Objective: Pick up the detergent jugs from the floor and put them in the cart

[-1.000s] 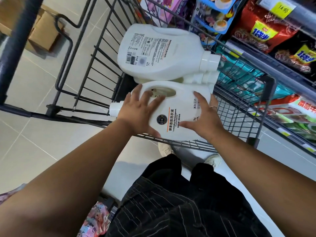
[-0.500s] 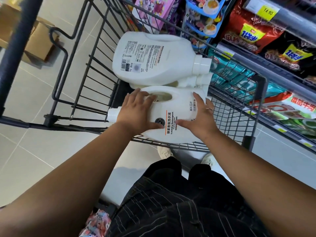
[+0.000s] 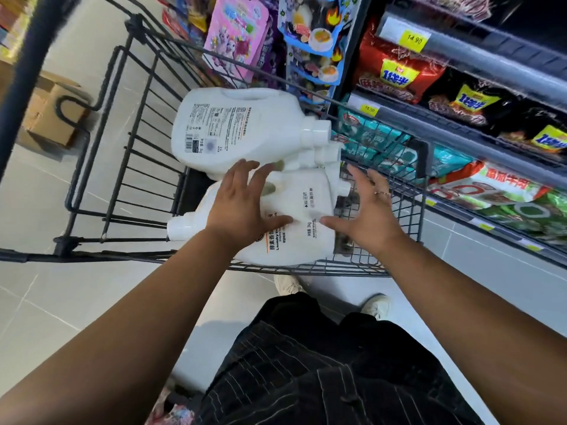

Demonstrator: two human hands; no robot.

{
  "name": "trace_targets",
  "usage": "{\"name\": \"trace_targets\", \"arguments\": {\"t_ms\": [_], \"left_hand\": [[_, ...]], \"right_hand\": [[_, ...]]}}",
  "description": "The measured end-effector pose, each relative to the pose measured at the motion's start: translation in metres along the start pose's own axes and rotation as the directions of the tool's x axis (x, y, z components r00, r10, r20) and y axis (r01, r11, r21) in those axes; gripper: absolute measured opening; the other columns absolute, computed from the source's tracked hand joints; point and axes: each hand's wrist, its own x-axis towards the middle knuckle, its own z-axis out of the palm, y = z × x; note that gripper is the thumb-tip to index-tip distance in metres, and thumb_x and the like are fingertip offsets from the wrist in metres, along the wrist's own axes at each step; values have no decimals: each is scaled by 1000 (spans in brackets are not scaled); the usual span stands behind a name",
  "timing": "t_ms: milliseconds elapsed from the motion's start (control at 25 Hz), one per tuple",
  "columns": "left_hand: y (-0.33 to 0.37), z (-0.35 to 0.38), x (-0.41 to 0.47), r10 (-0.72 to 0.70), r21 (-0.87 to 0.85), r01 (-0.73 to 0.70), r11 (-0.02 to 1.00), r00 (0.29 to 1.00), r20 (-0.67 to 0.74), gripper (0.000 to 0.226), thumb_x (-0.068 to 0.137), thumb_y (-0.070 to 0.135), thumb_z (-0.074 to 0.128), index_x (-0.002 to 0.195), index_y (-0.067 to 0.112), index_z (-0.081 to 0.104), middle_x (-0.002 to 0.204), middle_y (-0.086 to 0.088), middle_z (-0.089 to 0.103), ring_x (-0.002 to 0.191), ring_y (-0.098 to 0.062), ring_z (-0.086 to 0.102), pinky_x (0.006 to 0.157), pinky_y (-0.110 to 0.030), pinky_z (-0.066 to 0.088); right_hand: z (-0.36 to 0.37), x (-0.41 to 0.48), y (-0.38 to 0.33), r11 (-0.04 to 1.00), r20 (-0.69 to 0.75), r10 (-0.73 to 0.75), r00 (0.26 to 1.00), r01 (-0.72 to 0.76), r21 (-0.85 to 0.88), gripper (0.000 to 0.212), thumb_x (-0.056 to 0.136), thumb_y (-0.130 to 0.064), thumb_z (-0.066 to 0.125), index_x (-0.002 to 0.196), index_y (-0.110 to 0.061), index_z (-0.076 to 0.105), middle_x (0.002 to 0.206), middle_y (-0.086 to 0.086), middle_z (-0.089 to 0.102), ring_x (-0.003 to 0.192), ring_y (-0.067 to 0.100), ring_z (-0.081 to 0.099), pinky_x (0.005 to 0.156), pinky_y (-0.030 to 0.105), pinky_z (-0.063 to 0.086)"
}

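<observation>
A white detergent jug (image 3: 303, 240) lies on its side at the near end of the black wire cart (image 3: 352, 270), cap pointing left. The left hand (image 3: 242, 207) lies flat on it, fingers spread. The right hand (image 3: 365, 216) is splayed at its right side; whether it touches, I cannot tell. A second jug (image 3: 236, 133) lies just beyond, cap pointing right.

We record bright, even overhead light; soft shadow on the floor (image 3: 61, 302); jugs (image 3: 239, 133) nearly overexposed; shelves (image 3: 491, 72) motion-blurred; edges bowed.
</observation>
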Motion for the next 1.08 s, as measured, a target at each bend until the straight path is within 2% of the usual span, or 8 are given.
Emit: {"name": "trace_targets", "arguments": {"t_ms": [80, 160, 280, 440, 600, 760, 840, 1080], "left_hand": [[30, 0, 6, 17, -75, -16, 997, 1000, 11, 95, 65, 62, 73, 143, 18, 42, 142, -17, 41, 134, -34, 37, 111, -47, 36], [61, -1, 12, 36, -90, -32, 995, 999, 39, 95, 66, 64, 70, 145, 20, 39, 146, -14, 37, 136, -31, 35, 112, -44, 35], [131, 2, 25, 106, -120, -96, 988, 991, 80, 94, 72, 55, 75, 150, 23, 33, 151, -9, 32, 140, -25, 30, 112, -35, 30], [255, 18, 31, 248, -171, -222, 960, 957, 152, 96, 78, 46, 77, 153, 32, 21, 161, -3, 16, 148, -17, 16, 114, -28, 20], [399, 51, 23, 406, -218, -364, 906, 892, 198, 98, 77, 41, 79, 154, 33, 18, 161, -2, 15, 147, -18, 19, 118, -34, 23], [547, 85, 19, 538, -303, -470, 829, 818, 204, 98, 78, 38, 79, 154, 32, 18, 160, -1, 18, 146, -15, 22, 112, -21, 17], [615, 98, 18, 616, -334, -536, 775, 758, 214, 98, 78, 39, 79, 154, 34, 18, 160, -1, 20, 146, -15, 23, 111, -22, 18], [824, 156, 10, 837, -426, -722, 545, 498, 227, 85, 82, 38, 76, 150, 38, 25, 156, 6, 28, 140, -10, 27, 103, -17, 21]], "right_hand": [[-25, -10, 10, 998, -45, -6, 999, 9, 56, 108, 65, -46, 86, 151, -40, 21, 160, 1, 1, 147, 22, 14, 114, 26, 18], [-52, -23, 22, 996, -75, -14, 997, 20, 87, 108, 66, -45, 86, 152, -41, 19, 160, -1, 0, 147, 18, 14, 111, 23, 18], [-105, -49, 54, 996, -158, -3, 987, 17, 86, 108, 67, -48, 84, 151, -43, 17, 160, -1, 5, 147, 22, 15, 111, 27, 19], [-186, -105, 118, 996, -298, 27, 954, -1, 88, 102, 68, -52, 82, 150, -42, 22, 155, 2, 18, 143, 29, 23, 117, 42, 28], [-280, -186, 198, 990, -431, 102, 897, -49, 132, 98, 72, -45, 82, 150, -42, 24, 157, 1, 15, 145, 20, 17, 115, 35, 24], [-371, -264, 279, 975, -572, 194, 797, -93, 202, 92, 73, -47, 80, 147, -45, 27, 158, -3, 7, 145, 24, 19, 109, 37, 33], [-407, -298, 314, 966, -638, 242, 731, -122, 227, 91, 72, -48, 80, 147, -45, 29, 158, -3, 7, 144, 25, 21, 104, 36, 35], [-507, -388, 427, 905, -801, 424, 423, -179, 385, 89, 70, -43, 82, 145, -41, 34, 156, 2, 16, 140, 12, 25, 101, 18, 25]]}}
